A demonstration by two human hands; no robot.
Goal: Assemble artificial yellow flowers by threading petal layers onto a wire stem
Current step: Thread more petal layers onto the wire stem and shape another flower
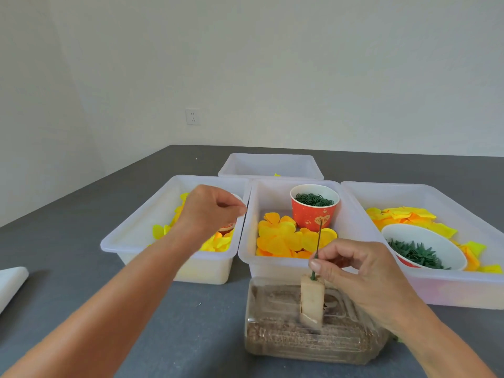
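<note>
Likely a small craft workroom, bare white walls point(300, 64), wall socket point(193, 116), grey worktable point(81, 268), white sorting bins point(131, 241) of petals point(283, 238)

Left hand point(208, 211) reaches forward, fingers curled together; right hand point(360, 268) pinches a thin wire stem point(317, 241) upright

right hand point(362, 264) pinches wire stem point(317, 245) | left hand point(210, 207) over left bin point(131, 236)
</note>
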